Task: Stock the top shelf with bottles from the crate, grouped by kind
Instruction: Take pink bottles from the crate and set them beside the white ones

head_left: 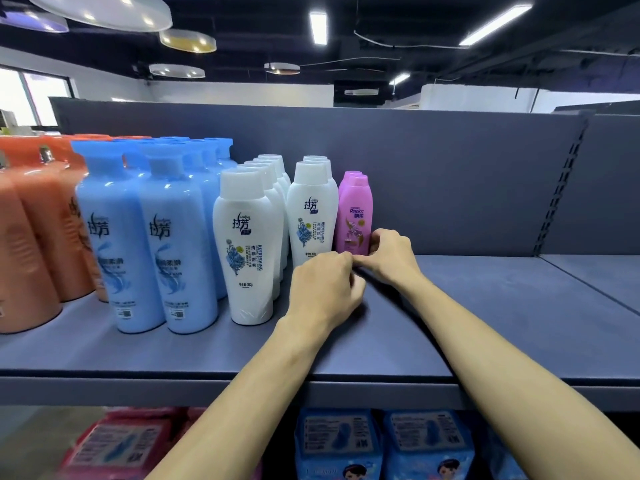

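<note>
Now, the step: I judge this to be settling the front pink bottle (355, 216) into its group, not fetching a new one.
Pink bottle: upright near the back of the top shelf (485, 306), just right of the white bottles (247, 251), with a second pink one directly behind it.
Right hand (391, 254): at the bottle's lower right side, fingers (376, 241) curled against it and gripping near the base.
Left hand (323, 282): low in front of the base, fingers curled, meeting the right thumb. I cannot tell whether it pinches the bottle or only rests beside it.
Grouping so far: orange bottles (31, 237) far left, then blue bottles (145, 244), then white, then pink. Each kind sits together.
Room left: bare shelf in front of the pink pair and all along to the right.
Crate: out of my view, so I cannot say what remains to stock.
Next move calls for: letting go without tipping the narrow bottle, with its label facing forward. Any further pink ones go in front of it, and a new kind starts to the right.
</note>
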A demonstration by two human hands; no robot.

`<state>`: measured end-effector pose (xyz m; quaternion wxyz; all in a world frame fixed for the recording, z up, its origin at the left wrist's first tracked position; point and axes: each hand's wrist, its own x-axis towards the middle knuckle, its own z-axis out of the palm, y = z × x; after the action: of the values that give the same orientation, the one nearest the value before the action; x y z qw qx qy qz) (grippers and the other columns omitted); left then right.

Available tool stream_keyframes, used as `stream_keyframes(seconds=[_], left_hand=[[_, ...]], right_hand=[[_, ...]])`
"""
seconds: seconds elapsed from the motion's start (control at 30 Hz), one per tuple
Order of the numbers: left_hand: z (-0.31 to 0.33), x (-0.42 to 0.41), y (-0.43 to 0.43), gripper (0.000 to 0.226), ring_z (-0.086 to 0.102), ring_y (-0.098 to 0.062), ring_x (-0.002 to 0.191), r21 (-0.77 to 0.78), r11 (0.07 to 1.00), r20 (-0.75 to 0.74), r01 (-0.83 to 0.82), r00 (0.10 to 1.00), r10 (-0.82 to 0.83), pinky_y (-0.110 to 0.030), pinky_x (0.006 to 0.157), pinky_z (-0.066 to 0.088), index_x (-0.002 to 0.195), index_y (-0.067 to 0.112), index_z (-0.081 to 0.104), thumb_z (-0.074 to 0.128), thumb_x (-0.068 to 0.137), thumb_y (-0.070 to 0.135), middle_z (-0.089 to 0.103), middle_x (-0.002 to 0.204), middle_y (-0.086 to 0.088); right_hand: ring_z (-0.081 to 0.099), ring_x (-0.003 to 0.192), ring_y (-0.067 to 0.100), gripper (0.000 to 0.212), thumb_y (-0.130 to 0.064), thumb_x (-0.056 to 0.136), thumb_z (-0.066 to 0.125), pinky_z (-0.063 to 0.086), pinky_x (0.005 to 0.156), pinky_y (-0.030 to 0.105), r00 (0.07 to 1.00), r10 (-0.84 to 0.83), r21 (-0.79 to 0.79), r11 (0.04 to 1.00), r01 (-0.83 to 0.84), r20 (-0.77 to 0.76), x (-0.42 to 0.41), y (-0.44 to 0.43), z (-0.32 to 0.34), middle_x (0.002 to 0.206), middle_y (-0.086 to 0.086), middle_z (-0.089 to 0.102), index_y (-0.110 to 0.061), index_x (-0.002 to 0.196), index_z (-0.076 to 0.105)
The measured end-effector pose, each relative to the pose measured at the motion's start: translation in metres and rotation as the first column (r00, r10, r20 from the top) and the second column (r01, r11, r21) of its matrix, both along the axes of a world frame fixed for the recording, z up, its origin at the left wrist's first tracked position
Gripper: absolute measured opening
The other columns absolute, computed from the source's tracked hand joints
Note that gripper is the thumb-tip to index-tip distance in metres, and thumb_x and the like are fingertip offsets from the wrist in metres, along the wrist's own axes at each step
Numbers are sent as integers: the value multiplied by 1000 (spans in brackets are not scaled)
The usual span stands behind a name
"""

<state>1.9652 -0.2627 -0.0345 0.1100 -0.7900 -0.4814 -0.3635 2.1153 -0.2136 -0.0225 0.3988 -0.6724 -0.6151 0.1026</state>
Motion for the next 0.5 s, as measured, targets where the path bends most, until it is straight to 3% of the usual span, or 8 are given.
stream_keyframes(seconds=[0.1,0.27,0.5], left_hand=[[-1,1,2,15,58,-26,82,5,1000,-25,30,999,-29,-32,60,32,76,22,41,50,83,32,62,83,0],[3,-3,-2,15,60,-27,88,20,999,-105,48,993,-45,-32,61,30,80,24,40,50,86,34,63,89,-2],[22,-3,-36,17,58,-29,90,30,994,-176,104,980,-97,-32,63,33,87,21,45,52,86,35,61,93,-4]], right_hand=[[67,83,21,35,-37,68,82,57,77,39,1000,2,-8,1000,-2,2,0,-2,1,86,2,72,-15,89,66],[64,99,22,59,-39,71,86,53,88,35,996,-52,-31,998,54,69,6,-29,8,106,4,67,-10,116,62],[63,99,24,53,-39,76,83,51,85,34,971,-69,-7,997,73,230,11,-94,34,109,5,67,-15,116,59]])
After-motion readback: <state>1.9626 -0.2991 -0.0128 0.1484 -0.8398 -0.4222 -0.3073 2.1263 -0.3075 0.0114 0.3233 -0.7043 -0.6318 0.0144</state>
